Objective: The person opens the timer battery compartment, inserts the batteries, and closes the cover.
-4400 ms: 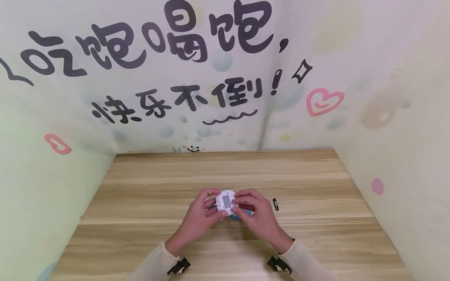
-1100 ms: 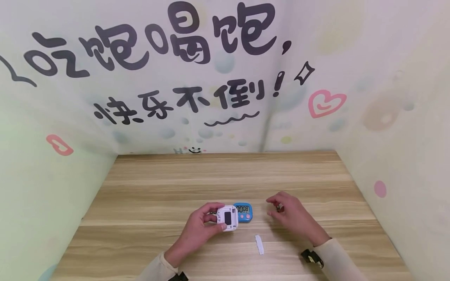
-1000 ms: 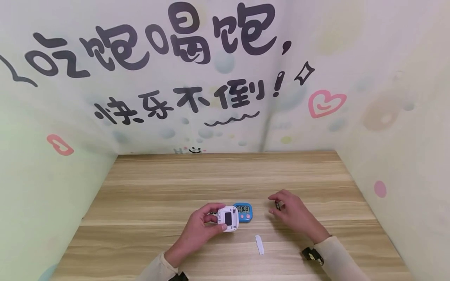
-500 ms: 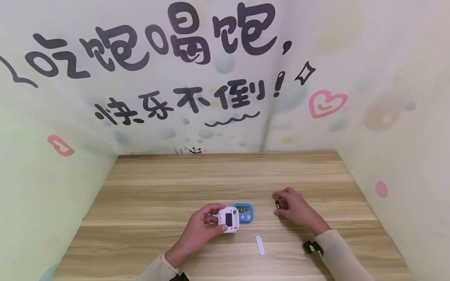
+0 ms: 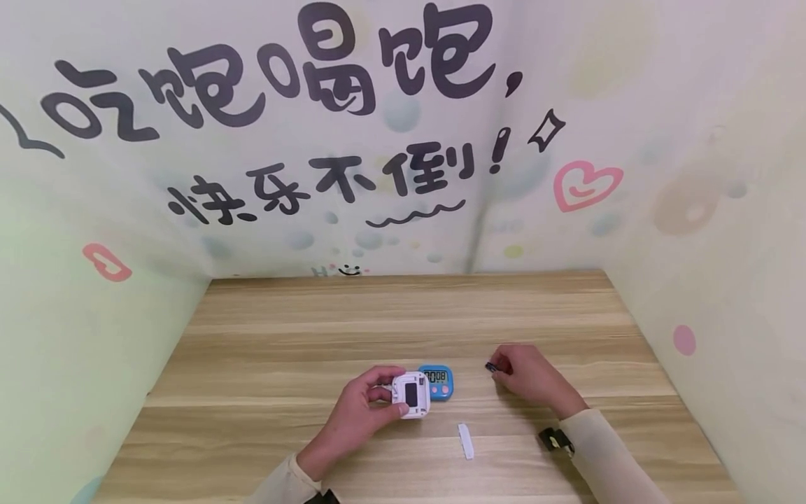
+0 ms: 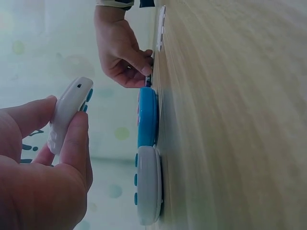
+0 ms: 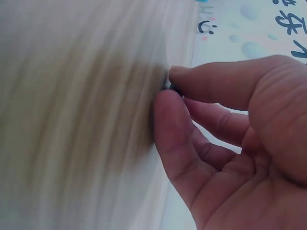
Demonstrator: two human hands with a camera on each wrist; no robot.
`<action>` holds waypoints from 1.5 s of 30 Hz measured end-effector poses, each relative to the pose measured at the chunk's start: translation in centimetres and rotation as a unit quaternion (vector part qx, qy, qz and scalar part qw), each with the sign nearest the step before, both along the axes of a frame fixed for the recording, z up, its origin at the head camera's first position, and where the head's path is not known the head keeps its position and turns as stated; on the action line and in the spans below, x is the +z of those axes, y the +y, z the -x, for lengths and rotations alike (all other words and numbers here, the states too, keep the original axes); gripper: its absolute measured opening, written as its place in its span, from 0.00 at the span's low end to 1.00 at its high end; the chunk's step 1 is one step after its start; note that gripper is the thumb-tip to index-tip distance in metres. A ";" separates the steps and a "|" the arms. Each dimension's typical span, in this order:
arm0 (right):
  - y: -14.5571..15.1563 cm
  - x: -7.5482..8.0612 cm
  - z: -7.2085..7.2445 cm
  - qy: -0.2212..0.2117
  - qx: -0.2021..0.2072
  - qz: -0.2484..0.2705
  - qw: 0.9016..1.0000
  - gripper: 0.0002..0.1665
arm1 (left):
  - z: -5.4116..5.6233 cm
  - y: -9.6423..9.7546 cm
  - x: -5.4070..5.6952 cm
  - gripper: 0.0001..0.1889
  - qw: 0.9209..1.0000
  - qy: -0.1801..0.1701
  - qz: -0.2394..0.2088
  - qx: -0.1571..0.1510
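Observation:
In the head view my left hand [image 5: 355, 413] grips a white digital timer [image 5: 420, 411] with its back turned up. A dark rectangular patch and an uncovered slot show on that back. In the left wrist view the same timer [image 6: 69, 110] sits between thumb and fingers, above the table, its blue buttons facing away. My right hand [image 5: 532, 374], to the right, pinches a small black battery [image 5: 492, 367] close to the tabletop. From the right wrist, thumb and fingertip hide most of the battery [image 7: 173, 88]. A white strip-shaped battery cover [image 5: 465, 441] lies on the table between the hands.
A blue timer [image 5: 444, 392] lies face up just behind the held one. Beside it in the left wrist view is another white timer [image 6: 147, 184], mostly hidden from the head view. Walls enclose the wooden table [image 5: 302, 315] at the back and sides.
Both hands were on the white timer earlier; the right hand has since moved right and picked up the battery from the table. The cover now lies apart. The left hand keeps its hold.

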State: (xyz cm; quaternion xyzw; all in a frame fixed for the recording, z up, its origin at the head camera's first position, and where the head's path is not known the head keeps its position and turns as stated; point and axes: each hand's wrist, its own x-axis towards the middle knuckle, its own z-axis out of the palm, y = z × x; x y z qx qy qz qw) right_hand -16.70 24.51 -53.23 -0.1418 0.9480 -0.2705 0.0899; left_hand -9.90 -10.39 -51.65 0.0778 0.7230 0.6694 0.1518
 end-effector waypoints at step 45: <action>-10.0 3.8 -6.6 0.158 0.072 0.190 0.966 0.06 | 0.4 1.7 0.7 0.31 0.999 0.023 -0.032 0.022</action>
